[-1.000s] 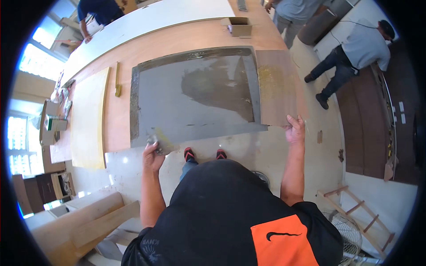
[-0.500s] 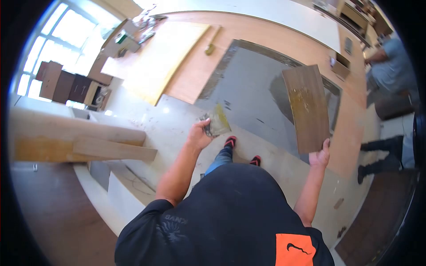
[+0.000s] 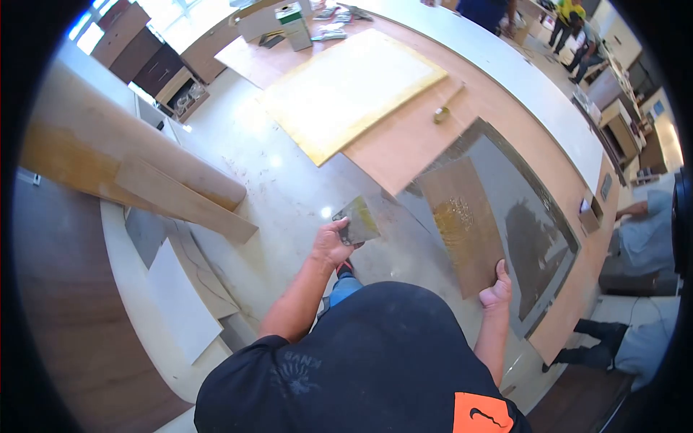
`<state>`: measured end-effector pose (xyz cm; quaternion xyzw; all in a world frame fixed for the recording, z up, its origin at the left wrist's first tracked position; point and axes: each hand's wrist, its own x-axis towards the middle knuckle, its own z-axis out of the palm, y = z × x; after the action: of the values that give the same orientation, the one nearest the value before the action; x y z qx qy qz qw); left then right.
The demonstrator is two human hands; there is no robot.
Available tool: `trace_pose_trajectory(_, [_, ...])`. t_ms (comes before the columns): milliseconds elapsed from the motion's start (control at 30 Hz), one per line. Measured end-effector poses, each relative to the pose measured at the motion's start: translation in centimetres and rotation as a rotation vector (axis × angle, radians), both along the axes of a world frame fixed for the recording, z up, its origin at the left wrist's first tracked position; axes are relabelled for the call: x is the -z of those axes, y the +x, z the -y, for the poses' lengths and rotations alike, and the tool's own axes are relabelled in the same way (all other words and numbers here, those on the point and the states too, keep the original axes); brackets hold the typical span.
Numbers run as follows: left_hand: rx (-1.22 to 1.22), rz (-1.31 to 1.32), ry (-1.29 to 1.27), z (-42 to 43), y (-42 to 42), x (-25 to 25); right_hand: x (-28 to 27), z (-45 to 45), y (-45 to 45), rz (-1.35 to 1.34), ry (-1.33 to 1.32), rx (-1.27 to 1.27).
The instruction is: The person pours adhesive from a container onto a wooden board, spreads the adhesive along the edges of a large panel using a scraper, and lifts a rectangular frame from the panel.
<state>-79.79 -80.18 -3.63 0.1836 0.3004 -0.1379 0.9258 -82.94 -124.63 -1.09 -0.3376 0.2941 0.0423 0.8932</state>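
Note:
My left hand is closed on a thin, squarish spreader, its face smeared with a yellowish coating. On the other side, my right hand grips the lower end of a brown wooden board, thumb on top. A glossy yellowish patch, probably glue, covers part of the board's middle. Behind the board lies a grey panel with a dark rough border and a dark wet-looking patch. The board hides part of this panel.
A yellow-edged pale sheet and a tape roll lie on the worktable. A can stands at its far end. At left, a plank leans by a big roll. People are at right.
My view has turned to the right. The board has come lower and nearer my body, tilted differently. Both hands keep hold of the spreader and the board.

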Motion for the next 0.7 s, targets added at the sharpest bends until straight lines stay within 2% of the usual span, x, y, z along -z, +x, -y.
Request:
trace_pose_trajectory(133, [-0.144, 0.005, -0.045, -9.8, 1.1, 0.9, -0.6, -10.7, 5.5, -0.243, -0.042, 0.08])
trace_pose_trajectory(233, [-0.281, -0.052, -0.033, -16.5, 2.2, -0.6, -1.3, -18.9, 9.8, -0.185, -0.024, 0.014])
trace_pose_trajectory(433, [-0.313, 0.007, -0.008, -26.8, 5.5, -1.3, -1.3, -33.2, 18.1, -0.095, 0.06, -0.206])
trace_pose_trajectory(567, [-0.308, 0.024, 0.065, -30.0, 8.9, -2.9, -0.8, -39.5, 23.3, -0.122, -0.009, -0.222])
trace_pose_trajectory(700, [-0.195, 0.055, 0.186, -33.7, 14.7, -4.9, 0.7, -44.9, 29.0, -0.14, -0.014, -0.176])
